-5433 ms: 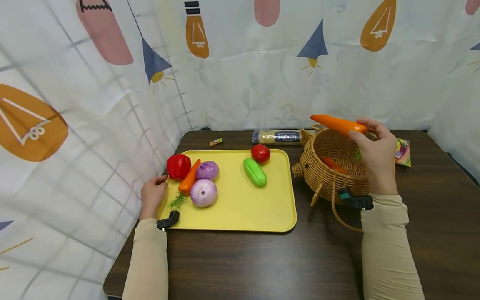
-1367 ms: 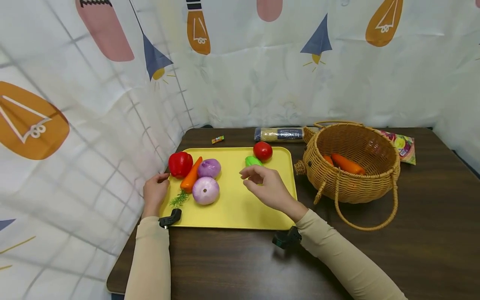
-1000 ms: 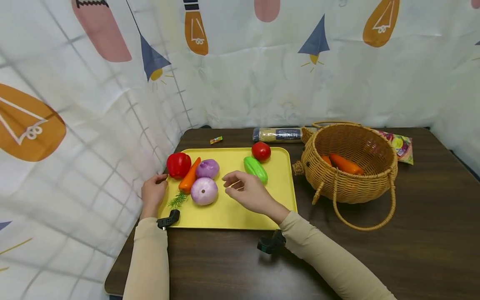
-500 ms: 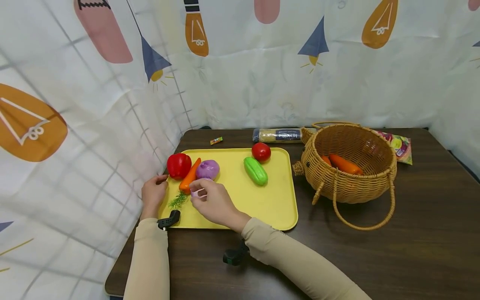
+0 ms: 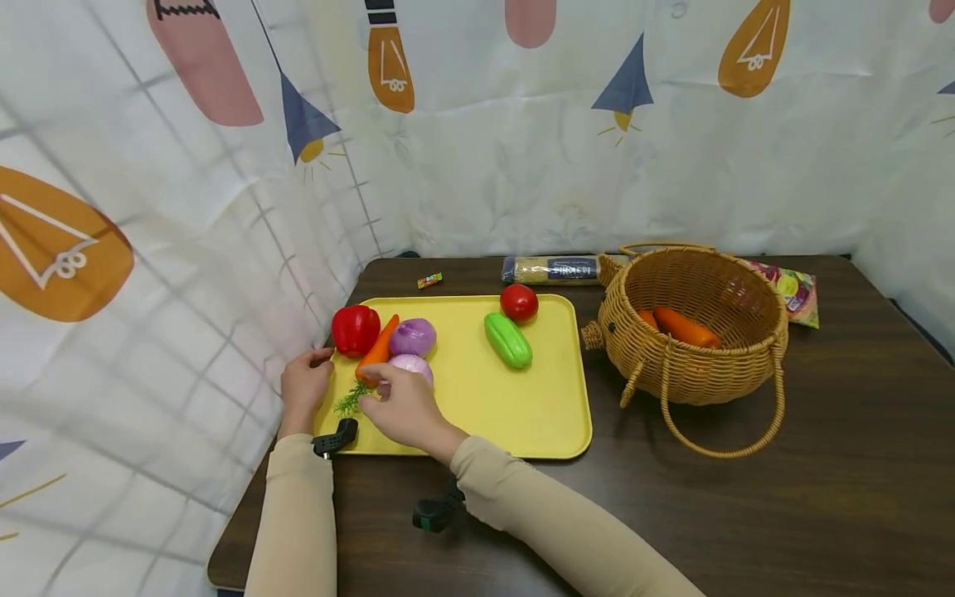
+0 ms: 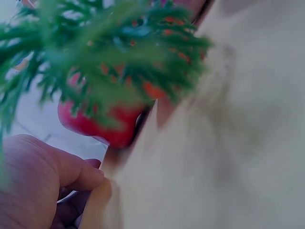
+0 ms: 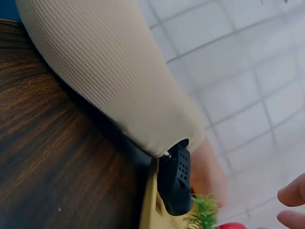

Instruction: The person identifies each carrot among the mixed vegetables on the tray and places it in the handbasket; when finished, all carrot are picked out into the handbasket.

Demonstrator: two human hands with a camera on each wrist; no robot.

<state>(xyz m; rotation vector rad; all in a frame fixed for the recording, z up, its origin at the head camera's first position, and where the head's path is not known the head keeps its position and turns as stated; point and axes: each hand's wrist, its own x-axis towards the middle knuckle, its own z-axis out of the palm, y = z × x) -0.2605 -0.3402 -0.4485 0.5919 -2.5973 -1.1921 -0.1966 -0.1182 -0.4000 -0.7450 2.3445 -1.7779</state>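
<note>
My left hand (image 5: 304,390) pinches the left rim of the yellow tray (image 5: 515,414) between thumb and fingers. In the left wrist view the carrot's green leaves (image 6: 119,52) hang across the red bell pepper (image 6: 100,119). Over the tray, my right hand (image 5: 406,410) is at the orange carrot's (image 5: 380,344) leafy end, thumb and fingertips apart, partly covering the lower purple onion (image 5: 414,365). Its fingertips (image 7: 293,193) show at the edge of the right wrist view. A second purple onion (image 5: 413,337) lies behind. A green cucumber (image 5: 508,340) and a tomato (image 5: 518,303) lie farther right.
A pig-shaped wicker basket (image 5: 701,373) stands right of the tray, carrots (image 5: 686,327) inside, its handle drooping in front. Behind are a pasta packet (image 5: 555,269), a colourful bag (image 5: 794,294) and a small wrapped candy (image 5: 429,280). A patterned curtain closes the left and back.
My right hand let a carrot go into the basket, then came left across the tray to the carrot and onions. The left hand stayed at the tray's rim.
</note>
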